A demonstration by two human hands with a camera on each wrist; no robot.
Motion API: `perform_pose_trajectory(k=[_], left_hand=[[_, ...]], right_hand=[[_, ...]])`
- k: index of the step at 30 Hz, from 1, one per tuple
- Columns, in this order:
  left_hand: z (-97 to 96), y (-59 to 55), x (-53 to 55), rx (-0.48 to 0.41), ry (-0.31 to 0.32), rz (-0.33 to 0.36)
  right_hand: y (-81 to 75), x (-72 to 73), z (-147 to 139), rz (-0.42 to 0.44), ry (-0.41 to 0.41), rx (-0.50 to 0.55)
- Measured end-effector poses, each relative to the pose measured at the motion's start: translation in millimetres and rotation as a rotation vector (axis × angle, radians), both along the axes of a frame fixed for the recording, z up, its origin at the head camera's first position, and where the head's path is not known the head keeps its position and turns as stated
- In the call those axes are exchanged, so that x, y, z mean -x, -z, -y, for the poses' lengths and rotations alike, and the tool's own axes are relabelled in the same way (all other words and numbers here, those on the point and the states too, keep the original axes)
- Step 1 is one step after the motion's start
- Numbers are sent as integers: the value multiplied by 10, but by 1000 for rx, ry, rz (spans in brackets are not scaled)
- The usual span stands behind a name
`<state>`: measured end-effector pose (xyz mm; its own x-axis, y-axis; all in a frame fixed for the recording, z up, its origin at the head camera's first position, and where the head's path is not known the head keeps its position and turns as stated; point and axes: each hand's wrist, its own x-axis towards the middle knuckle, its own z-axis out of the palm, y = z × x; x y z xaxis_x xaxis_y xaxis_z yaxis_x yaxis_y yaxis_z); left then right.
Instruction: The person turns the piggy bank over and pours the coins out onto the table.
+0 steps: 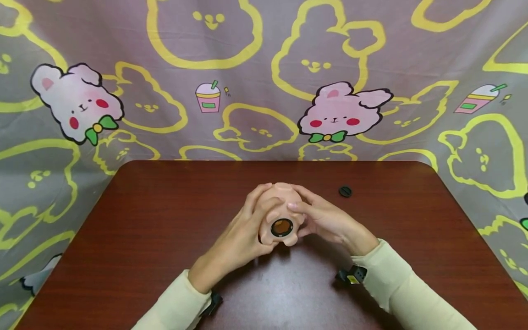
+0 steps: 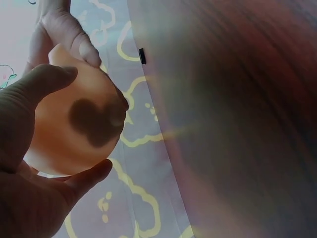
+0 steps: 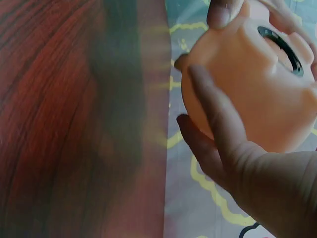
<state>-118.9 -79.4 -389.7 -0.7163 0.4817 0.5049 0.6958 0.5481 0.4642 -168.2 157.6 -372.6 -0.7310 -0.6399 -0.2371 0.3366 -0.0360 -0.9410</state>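
Both hands hold a peach-coloured piggy bank (image 1: 277, 191) over the middle of the table, its stubby feet and round opening (image 1: 282, 227) turned toward me. A black ring edges the opening, with an amber-brown inside. My left hand (image 1: 243, 229) grips the left side, fingers over the top and thumb low near a foot. Around the right side curls my right hand (image 1: 330, 224), its thumb pressed on the body. The left wrist view shows a dark patch on the piggy bank (image 2: 89, 153). In the right wrist view the black ring (image 3: 281, 48) shows at the upper right.
A round black plug (image 1: 345, 191) with a bar across it lies on the brown table (image 1: 165, 206), beyond my right hand. A cartoon-print cloth (image 1: 264, 82) hangs behind the table's back edge and along both sides.
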Motion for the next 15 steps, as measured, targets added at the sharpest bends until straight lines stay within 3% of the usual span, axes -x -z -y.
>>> perform_pose_trajectory(k=[5, 10, 15], left_hand=[[6, 5, -9, 32, -11, 12], [13, 5, 10, 20, 2, 73], [34, -5, 38, -90, 15, 209]], right_hand=[[6, -41, 25, -35, 37, 25], [54, -61, 20, -115, 97, -20], [110, -80, 21, -237, 141, -99]])
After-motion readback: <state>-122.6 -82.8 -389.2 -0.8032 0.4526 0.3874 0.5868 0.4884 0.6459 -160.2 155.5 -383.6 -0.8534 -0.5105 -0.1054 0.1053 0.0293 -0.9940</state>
